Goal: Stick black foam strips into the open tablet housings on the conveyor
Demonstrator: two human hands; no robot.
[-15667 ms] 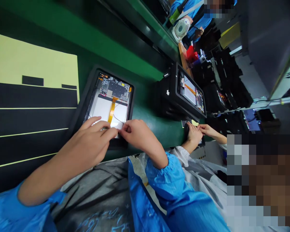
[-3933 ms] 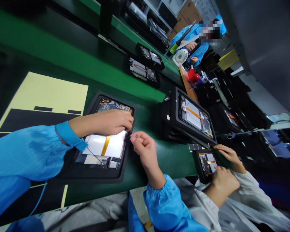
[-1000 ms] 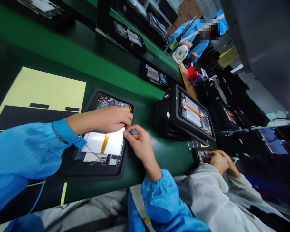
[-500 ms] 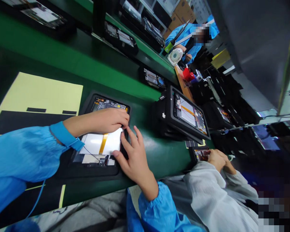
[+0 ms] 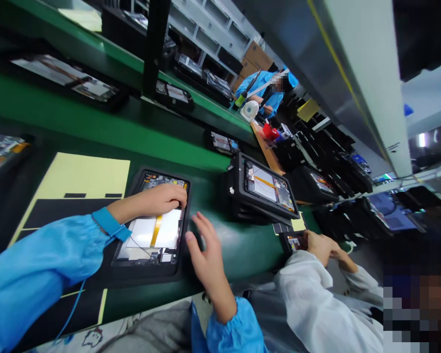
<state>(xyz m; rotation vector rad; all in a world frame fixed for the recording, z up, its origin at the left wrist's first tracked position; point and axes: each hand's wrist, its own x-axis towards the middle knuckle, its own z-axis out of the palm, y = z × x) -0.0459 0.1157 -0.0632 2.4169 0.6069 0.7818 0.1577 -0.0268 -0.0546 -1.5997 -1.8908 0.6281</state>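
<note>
Head view: left hand (image 5: 169, 197) across open tablet (image 5: 169, 230), stacked trays (image 5: 238, 202) near.

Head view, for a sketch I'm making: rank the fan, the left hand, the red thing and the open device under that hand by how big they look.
Largest to smallest:
1. Open device, though partly covered
2. Left hand
3. Fan and red thing: too alike here to rank

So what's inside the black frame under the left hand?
In the black frame: a circuit board, white panel and orange strip. The left hand covers some, so I can't see there.
</note>
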